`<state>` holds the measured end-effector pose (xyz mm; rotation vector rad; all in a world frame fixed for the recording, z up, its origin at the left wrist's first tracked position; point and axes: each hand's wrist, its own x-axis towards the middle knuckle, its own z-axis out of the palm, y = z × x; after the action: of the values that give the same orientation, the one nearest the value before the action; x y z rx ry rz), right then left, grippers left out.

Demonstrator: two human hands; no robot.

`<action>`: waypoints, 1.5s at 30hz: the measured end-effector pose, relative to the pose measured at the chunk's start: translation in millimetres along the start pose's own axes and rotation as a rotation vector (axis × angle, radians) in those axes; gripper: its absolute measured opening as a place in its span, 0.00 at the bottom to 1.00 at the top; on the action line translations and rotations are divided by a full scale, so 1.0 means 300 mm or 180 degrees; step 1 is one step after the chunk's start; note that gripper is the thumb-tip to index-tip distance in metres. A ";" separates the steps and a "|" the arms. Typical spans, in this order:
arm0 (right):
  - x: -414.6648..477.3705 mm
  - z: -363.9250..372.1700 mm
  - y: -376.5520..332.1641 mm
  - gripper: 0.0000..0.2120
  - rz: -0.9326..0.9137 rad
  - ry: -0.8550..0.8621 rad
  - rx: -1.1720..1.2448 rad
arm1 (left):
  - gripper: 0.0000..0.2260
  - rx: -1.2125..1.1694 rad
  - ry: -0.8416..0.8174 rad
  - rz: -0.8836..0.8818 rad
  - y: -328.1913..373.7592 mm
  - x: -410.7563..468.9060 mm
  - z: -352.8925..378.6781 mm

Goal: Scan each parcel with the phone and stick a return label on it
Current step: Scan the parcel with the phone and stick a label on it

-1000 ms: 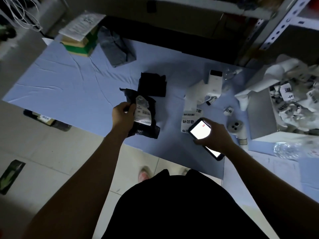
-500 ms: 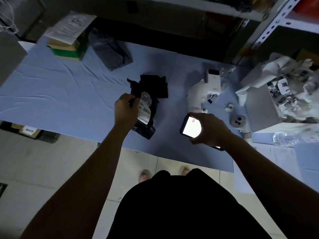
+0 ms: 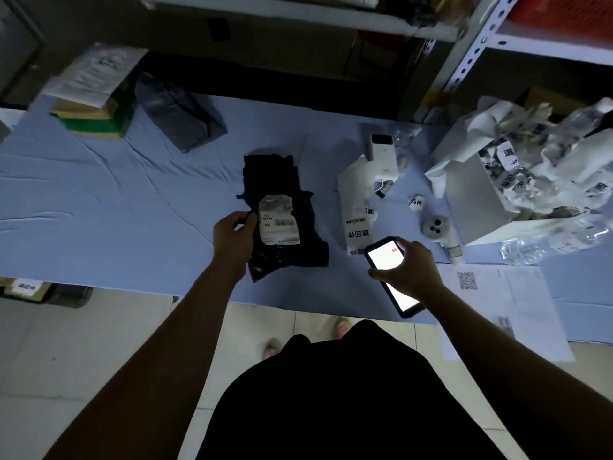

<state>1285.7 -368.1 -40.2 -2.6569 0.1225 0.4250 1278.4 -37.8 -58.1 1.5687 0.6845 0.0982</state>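
A black plastic parcel (image 3: pixel 298 250) with a white shipping label (image 3: pixel 278 224) lies on the blue table (image 3: pixel 116 200). My left hand (image 3: pixel 234 235) grips the parcel's left edge, label facing up. My right hand (image 3: pixel 409 265) holds a phone (image 3: pixel 386 260) with a bright white screen, to the right of the parcel and just above the table. A strip of white return labels (image 3: pixel 358 232) with black characters lies between the parcel and the phone. A second black parcel (image 3: pixel 270 174) sits just behind the held one.
A grey bag (image 3: pixel 179 117) and a stack of boxes (image 3: pixel 96 104) sit at the back left. A small label printer (image 3: pixel 383 154), a white box of crumpled label backing (image 3: pixel 530 180), a white handheld device (image 3: pixel 438 227) and a printed sheet with a QR code (image 3: pixel 497 307) are on the right.
The parcel has been lowered and laid flatter on the table, label up. My right hand with the phone has moved right and slightly toward me, away from the parcel.
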 end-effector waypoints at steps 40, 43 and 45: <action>0.285 0.042 -0.011 0.26 -0.0589 -0.0693 0.2164 | 0.05 0.1940 -0.1199 0.0813 0.022 -0.032 0.603; 0.270 0.024 -0.032 0.26 -0.0756 -0.0679 0.2070 | 0.04 0.1899 -0.1370 0.0869 0.033 -0.015 0.579; 0.256 0.011 -0.051 0.26 -0.0803 -0.0595 0.2034 | 0.03 0.2059 -0.1436 0.1221 0.046 -0.010 0.560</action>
<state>1360.0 -354.1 -61.0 -1.9637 -0.1179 0.4552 1357.3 -186.5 -67.8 2.2337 0.0384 -0.2116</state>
